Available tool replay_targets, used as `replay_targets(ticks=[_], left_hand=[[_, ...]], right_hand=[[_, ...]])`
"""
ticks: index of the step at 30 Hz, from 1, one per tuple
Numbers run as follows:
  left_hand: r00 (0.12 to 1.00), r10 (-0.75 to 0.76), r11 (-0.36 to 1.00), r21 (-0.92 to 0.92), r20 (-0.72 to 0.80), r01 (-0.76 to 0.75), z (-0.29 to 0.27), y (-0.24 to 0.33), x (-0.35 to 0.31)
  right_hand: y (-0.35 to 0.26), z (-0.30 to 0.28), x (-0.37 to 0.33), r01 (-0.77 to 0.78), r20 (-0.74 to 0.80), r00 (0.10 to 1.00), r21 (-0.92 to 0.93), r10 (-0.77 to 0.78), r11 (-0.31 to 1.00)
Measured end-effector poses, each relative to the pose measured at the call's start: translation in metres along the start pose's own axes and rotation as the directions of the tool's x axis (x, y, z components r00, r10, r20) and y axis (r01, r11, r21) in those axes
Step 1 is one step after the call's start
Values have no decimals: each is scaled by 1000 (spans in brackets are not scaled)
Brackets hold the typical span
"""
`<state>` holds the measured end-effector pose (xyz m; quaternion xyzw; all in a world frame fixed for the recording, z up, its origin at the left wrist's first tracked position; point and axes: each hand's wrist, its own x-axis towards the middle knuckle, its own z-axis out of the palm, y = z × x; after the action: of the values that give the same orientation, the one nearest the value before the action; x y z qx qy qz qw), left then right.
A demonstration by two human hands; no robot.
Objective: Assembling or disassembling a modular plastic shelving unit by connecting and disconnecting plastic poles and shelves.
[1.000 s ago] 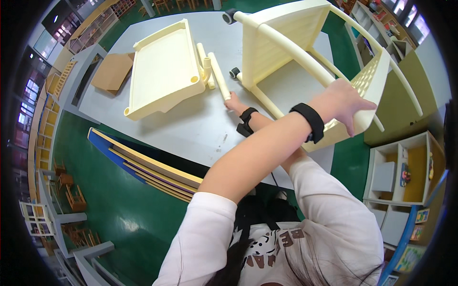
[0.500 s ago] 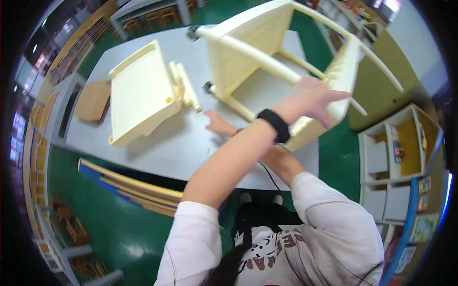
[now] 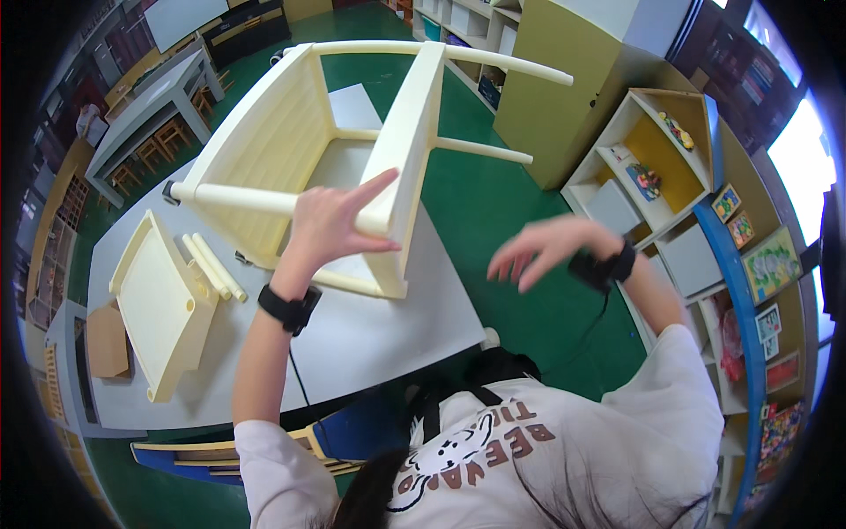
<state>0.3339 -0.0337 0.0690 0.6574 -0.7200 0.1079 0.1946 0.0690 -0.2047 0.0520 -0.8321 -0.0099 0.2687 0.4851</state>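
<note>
The table (image 3: 388,344) carries a cream frame (image 3: 264,150) on its side, legs jutting past the right edge (no support there); a push could tip it over. Most of it lies left of and beyond the left hand (image 3: 339,220), which clasps its near tube. The right hand (image 3: 552,244) hangs loose, holding nothing.

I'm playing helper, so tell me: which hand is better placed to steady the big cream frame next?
Probably the left hand: it lies on the cream frame, at a near corner. The right hand is out to the right, apart from the frame, and looks empty.
</note>
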Motion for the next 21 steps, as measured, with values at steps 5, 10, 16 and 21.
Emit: replay_targets(ticks=[5, 10, 16, 21], left_hand=[[999, 12, 999, -40, -37, -13, 0, -2, -3], [993, -104, 994, -31, 46, 106, -10, 6, -3], [930, -366, 929, -40, 46, 367, -9, 25, 3], [907, -422, 906, -22, 16, 422, -4, 28, 7]], right_hand=[[48, -174, -79, -328, -766, 603, -491, -221, 807], [135, -284, -100, -480, -762, 362, -647, -538, 593], [158, -324, -83, -340, -420, 811, 229, 407, 912], [175, -337, -81, -319, -274, 859, 374, 433, 871]])
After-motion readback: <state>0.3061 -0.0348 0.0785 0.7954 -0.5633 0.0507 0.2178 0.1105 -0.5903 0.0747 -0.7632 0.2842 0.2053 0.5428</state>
